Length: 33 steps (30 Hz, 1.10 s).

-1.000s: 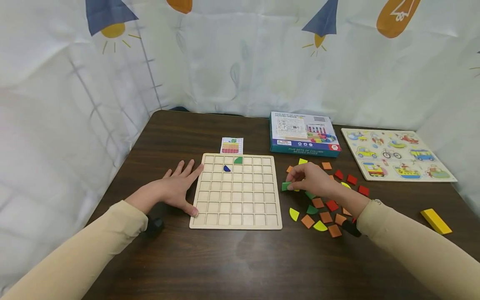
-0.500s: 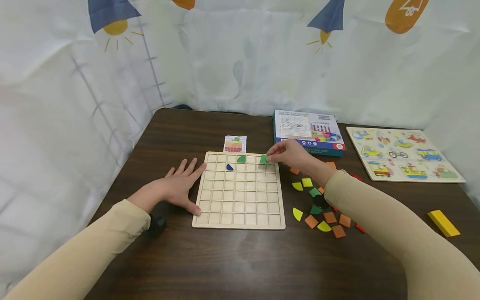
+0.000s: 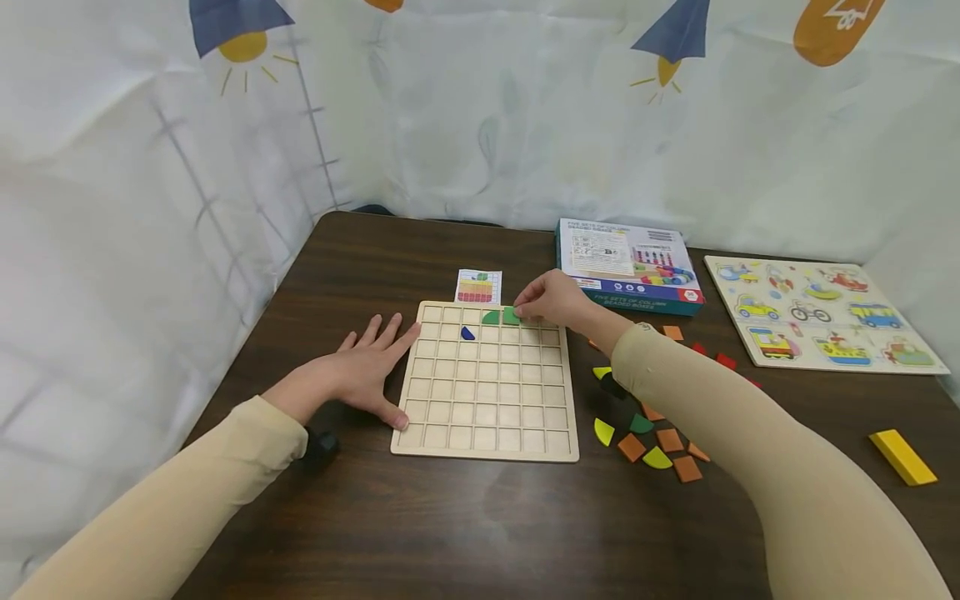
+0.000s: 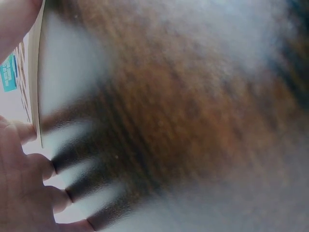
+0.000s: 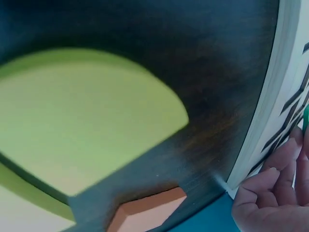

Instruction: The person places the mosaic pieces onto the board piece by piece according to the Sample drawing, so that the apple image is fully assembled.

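A pale wooden grid board [image 3: 485, 417] lies on the dark table. My left hand [image 3: 367, 367] rests at its left edge with fingers spread, thumb and index finger touching the rim. In the left wrist view its fingers [image 4: 29, 188] reach down to the tabletop. At the board's top row my right hand [image 3: 551, 298] pinches a green square tile [image 3: 511, 316]. Immediately left of that tile sits a green quarter-circle piece [image 3: 491, 317]. One row lower and further left is a small dark blue piece [image 3: 467, 332].
Behind the board lies a printed pattern card [image 3: 478, 287]. Loose orange, red, yellow and green pieces, such as a yellow quarter circle [image 3: 603, 432], are scattered to the right. Further off are a toy box [image 3: 630, 262], a picture puzzle board [image 3: 821, 312] and a yellow block [image 3: 903, 457].
My right hand has carried the green square from the loose pieces to the board's top row, then left to beside the green quarter circle. The left hand stays at the board's edge.
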Each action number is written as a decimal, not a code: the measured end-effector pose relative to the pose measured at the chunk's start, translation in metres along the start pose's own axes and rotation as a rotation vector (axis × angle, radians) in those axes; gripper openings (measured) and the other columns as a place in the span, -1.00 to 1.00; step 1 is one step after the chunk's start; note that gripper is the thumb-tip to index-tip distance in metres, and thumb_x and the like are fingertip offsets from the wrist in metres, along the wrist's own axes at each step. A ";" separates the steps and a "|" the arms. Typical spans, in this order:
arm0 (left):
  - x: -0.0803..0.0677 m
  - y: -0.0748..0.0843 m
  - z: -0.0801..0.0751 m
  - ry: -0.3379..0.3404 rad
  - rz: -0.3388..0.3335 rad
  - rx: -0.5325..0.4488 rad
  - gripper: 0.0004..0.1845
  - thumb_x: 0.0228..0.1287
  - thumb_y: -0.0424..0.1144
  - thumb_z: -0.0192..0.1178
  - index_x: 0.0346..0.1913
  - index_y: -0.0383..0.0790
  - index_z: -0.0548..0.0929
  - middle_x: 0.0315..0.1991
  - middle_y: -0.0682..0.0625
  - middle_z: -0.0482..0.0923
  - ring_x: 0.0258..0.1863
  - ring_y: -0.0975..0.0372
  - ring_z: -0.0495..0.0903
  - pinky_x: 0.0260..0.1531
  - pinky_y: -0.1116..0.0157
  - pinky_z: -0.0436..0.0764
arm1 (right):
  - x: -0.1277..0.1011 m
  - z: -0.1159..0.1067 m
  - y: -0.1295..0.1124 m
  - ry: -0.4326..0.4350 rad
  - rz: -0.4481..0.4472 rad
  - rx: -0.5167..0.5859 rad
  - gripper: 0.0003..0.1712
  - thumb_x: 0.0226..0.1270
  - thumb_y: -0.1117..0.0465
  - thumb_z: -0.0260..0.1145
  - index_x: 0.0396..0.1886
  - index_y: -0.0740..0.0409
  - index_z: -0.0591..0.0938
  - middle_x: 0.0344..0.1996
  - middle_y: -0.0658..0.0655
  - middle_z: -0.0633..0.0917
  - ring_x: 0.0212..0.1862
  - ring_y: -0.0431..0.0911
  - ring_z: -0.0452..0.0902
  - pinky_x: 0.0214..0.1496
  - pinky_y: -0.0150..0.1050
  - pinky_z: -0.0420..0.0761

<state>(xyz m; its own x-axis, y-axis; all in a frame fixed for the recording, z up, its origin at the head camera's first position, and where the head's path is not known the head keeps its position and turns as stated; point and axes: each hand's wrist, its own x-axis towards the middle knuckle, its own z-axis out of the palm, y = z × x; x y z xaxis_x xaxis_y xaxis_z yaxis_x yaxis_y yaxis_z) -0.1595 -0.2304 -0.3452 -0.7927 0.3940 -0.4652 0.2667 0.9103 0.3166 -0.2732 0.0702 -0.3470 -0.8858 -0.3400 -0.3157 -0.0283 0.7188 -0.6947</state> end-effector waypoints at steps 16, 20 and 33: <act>-0.002 0.001 -0.001 0.002 -0.004 0.006 0.55 -0.16 0.38 0.54 0.66 -0.21 -0.28 0.64 -0.42 -0.42 0.59 -0.40 -0.41 0.41 -0.49 -0.17 | 0.003 0.005 -0.005 0.025 -0.053 -0.144 -0.85 0.36 0.20 0.46 -0.18 0.17 0.83 -0.19 0.15 0.80 -0.13 -0.02 0.60 -0.07 -0.19 0.60; -0.002 0.001 -0.001 -0.001 -0.001 -0.006 0.55 -0.15 0.37 0.54 0.66 -0.21 -0.28 0.64 -0.41 -0.43 0.59 -0.40 -0.42 0.41 -0.49 -0.18 | -0.001 0.003 -0.004 0.035 -0.054 -0.135 -0.84 0.37 0.18 0.45 -0.17 0.17 0.81 -0.22 0.15 0.79 -0.16 -0.02 0.59 -0.11 -0.21 0.60; -0.003 0.003 -0.003 0.000 0.003 -0.003 0.55 -0.16 0.36 0.54 0.66 -0.22 -0.27 0.64 -0.42 -0.42 0.59 -0.41 -0.41 0.41 -0.49 -0.17 | -0.076 -0.041 0.045 0.014 -0.046 -0.123 -0.80 0.44 0.15 0.39 -0.07 0.15 0.77 -0.14 0.15 0.79 -0.14 -0.01 0.61 -0.13 -0.24 0.59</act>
<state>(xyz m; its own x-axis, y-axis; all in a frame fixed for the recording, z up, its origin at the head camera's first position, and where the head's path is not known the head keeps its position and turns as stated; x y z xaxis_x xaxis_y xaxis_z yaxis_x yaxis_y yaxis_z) -0.1581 -0.2290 -0.3409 -0.7916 0.3970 -0.4645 0.2678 0.9087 0.3201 -0.2256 0.1531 -0.3280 -0.8885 -0.3669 -0.2755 -0.1254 0.7718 -0.6233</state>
